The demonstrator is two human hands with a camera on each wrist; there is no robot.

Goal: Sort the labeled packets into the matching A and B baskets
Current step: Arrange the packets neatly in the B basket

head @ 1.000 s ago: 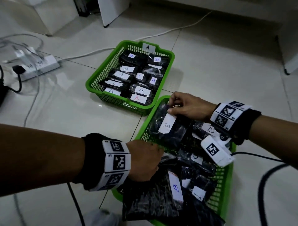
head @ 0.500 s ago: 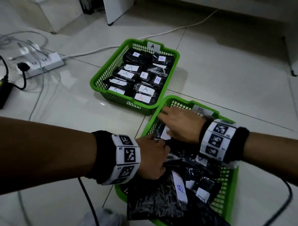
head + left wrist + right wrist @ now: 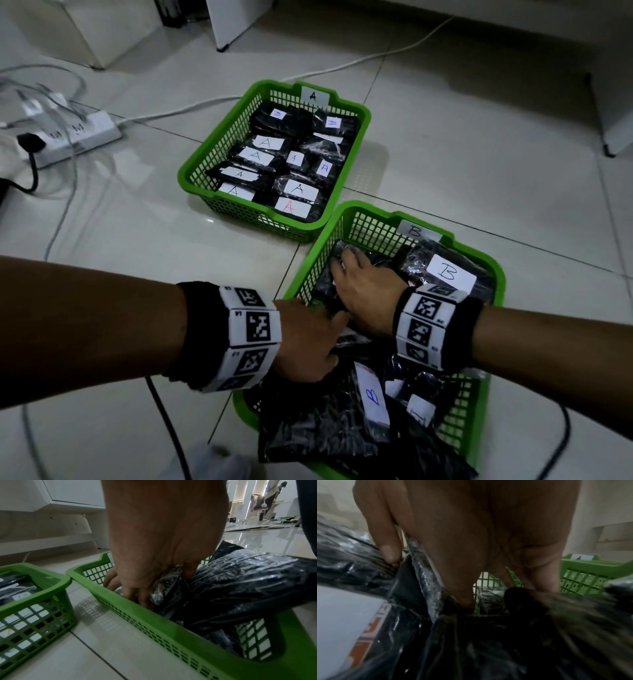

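Two green baskets stand on the tiled floor. Basket A (image 3: 260, 219) holds several black packets with A labels. Basket B (image 3: 373, 229) is nearer me, heaped with black packets, some showing B labels (image 3: 448, 274). My right hand (image 3: 363, 284) lies flat, fingers spread, on a black packet (image 3: 339, 250) in basket B's far left corner. My left hand (image 3: 308, 342) reaches over basket B's left rim (image 3: 154, 616), and its fingers (image 3: 137, 592) curl round the end of a shiny black packet (image 3: 161, 588). In the right wrist view my right hand's fingers (image 3: 453, 574) press down among the packets.
A white power strip (image 3: 75, 137) with plugs and cables lies at the far left. A white cable (image 3: 342, 65) runs behind basket A. A black cable (image 3: 164, 421) crosses the floor under my left arm. White furniture (image 3: 226, 24) stands at the back.
My right hand held a B-labelled packet up, lowered it into basket B's far left corner and now lies flat on it. My left hand stayed in basket B among the packets.
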